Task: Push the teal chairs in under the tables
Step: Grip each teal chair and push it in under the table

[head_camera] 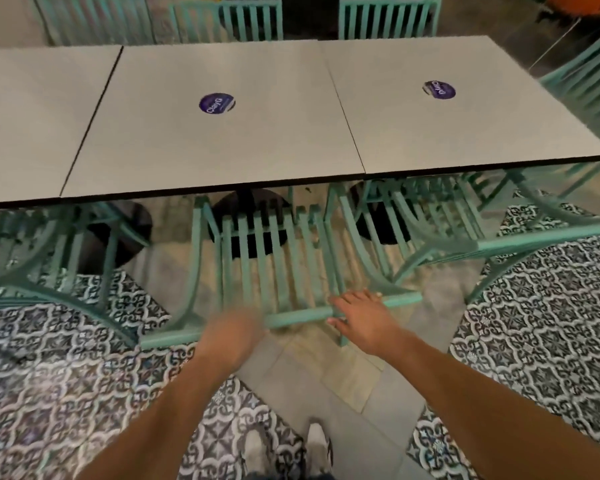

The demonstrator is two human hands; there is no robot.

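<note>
Both hands rest on the top rail of a teal chair point(274, 265) partly under the grey table point(222, 140): right hand point(364, 317) curled over it, left hand point(232, 337) too blurred to judge. The slatted frame looks rigid; the rail suits pushing.

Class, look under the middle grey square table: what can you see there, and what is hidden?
Under the middle grey square table show a black round pedestal base and the front of the teal slatted chair. The tabletop hides the pedestal's top.

Chairs along a row of tables
Middle chair point(274, 265) sat at six o'clock of the middle table point(222, 140), neighbours at nine and three.
</note>
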